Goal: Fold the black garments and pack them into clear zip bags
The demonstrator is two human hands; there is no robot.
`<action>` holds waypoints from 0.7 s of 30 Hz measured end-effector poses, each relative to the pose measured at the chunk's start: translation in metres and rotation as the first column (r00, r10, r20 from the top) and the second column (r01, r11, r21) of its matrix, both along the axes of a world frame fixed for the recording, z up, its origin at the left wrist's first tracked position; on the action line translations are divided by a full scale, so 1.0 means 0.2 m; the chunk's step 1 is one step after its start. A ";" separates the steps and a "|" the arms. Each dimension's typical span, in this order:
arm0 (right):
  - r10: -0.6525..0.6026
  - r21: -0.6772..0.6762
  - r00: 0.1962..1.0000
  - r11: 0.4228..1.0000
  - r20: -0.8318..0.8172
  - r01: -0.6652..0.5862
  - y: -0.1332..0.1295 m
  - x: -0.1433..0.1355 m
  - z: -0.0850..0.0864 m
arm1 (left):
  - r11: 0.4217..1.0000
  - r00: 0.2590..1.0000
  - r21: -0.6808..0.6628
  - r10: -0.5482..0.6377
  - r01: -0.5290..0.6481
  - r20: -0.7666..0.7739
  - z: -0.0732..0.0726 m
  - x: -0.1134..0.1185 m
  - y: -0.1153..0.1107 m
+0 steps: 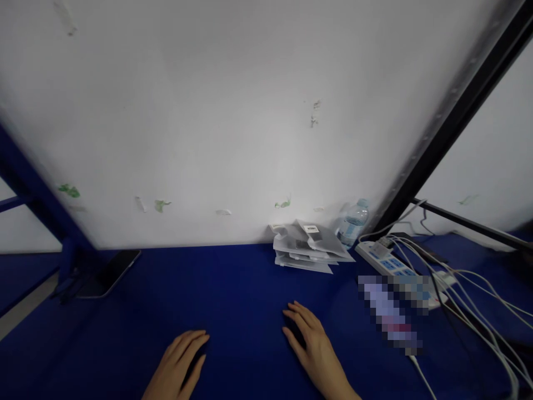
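My left hand (179, 361) rests on the blue tabletop (233, 294) near the front edge of the view, its thumb apart from the fingers and nothing in it. To the right, my right hand (313, 347) lies on the same surface, also bare, with its thumb spread from the fingers. Beyond my right hand, against the wall, is a stack of translucent plastic bags (310, 244), the top one with a barcode label. A clear plastic bottle (353, 223) stands just right of the bags. Neither hand touches any of these.
A dark phone (119, 269) lies at the left by a blue post (45, 194). At the right are a white power strip (389, 264) with many cables, a pixelated device (389, 314) with a white cable, and a black post (462, 116). A white wall (208, 111) stands behind.
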State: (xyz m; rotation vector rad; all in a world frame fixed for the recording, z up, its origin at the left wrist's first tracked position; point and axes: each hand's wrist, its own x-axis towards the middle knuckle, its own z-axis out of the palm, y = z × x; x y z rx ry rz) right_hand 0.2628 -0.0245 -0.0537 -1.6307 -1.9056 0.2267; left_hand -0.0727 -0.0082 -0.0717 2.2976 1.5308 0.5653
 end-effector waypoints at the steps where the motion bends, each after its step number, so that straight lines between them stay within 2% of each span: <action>1: -0.002 0.001 1.000 1.000 0.001 0.002 0.00 0.00 0.00 | 1.000 1.000 0.002 0.001 -0.001 0.001 0.00 0.00 0.00; 21: 0.005 -0.040 1.000 0.999 0.009 -0.005 0.00 0.01 -0.02 | 1.000 1.000 -0.028 0.005 -0.005 0.008 -0.01 -0.01 -0.01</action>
